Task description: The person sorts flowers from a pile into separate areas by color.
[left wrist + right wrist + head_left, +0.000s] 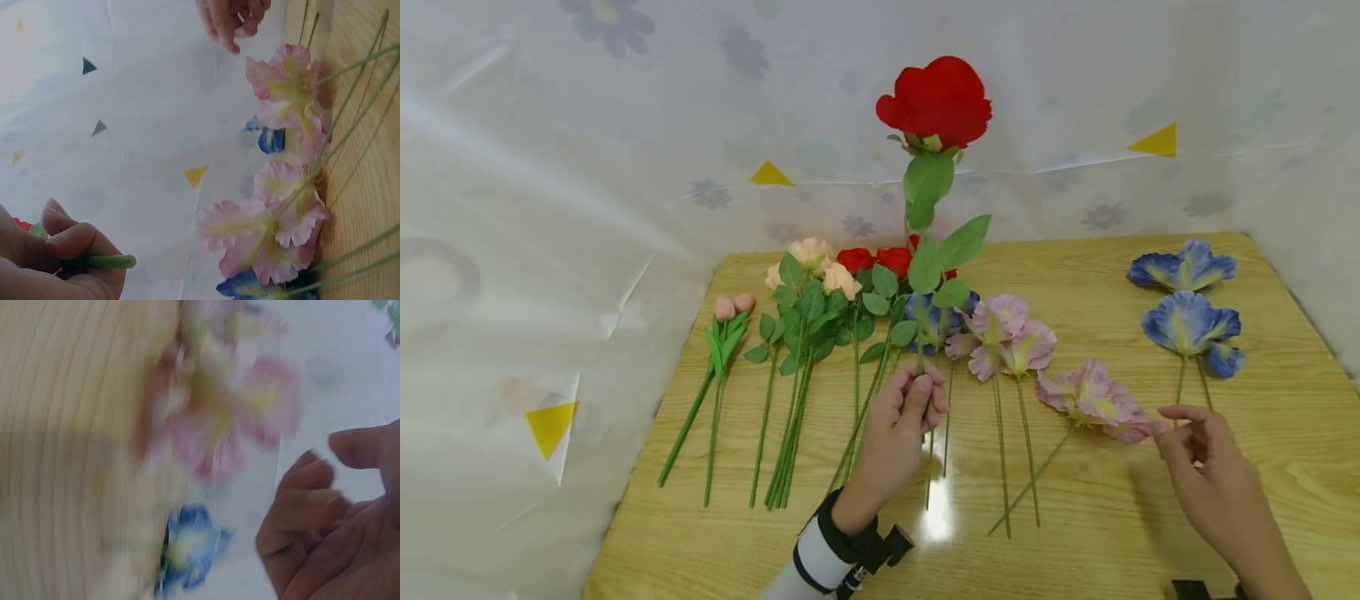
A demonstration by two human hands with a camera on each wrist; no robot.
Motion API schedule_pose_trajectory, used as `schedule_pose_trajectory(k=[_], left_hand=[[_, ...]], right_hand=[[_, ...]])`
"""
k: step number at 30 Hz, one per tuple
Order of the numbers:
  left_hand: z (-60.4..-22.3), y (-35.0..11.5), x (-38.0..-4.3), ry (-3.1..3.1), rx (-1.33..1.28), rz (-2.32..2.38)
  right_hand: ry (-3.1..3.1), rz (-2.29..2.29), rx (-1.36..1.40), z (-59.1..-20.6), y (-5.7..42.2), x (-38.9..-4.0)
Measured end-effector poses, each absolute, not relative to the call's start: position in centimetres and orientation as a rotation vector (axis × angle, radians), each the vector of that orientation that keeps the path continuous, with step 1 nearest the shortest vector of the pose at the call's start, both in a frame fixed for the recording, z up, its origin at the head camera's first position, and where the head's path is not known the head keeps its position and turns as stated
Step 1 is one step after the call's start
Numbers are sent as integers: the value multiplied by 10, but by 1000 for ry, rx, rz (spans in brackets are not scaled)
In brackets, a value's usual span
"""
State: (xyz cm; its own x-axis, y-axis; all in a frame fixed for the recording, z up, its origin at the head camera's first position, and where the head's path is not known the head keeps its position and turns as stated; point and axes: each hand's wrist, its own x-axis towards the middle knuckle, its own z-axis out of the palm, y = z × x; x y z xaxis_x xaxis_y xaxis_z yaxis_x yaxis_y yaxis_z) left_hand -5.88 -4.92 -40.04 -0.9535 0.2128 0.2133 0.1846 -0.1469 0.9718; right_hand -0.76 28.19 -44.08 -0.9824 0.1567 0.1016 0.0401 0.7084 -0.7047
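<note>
In the head view my left hand (pixel 904 412) pinches the green stem of a red rose (pixel 938 104), its bloom upright and high over the table. The left wrist view shows the cut stem end (pixel 119 261) poking out of that hand's curled fingers. My right hand (pixel 1213 475) holds nothing, its fingers loosely bent. Its fingertips are right at the edge of a pink iris (pixel 1093 396) that lies slanted on the table. The right wrist view, blurred, has the right hand (pixel 319 519) beside the pink petals.
On the wooden table (pixel 1285 517), left to right, lie pink tulips (pixel 726 333), peach roses (pixel 812 258), red roses (pixel 891 260), a blue iris (pixel 928 317) and more pink irises (pixel 1007 333). Several blue irises (pixel 1187 321) lie at the right. A pale curtain (pixel 1037 83) hangs behind.
</note>
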Motion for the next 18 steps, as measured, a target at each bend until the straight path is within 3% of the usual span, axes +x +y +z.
schedule_pose_trajectory(k=[10,18], left_hand=[[-432,-98,-62,2259,221,2228],[-452,-121,-61,2303,-60,2128]], right_hand=[[-3223,888,-816,-466,356,-2],[-3411,881,-608,-471,366,-4]])
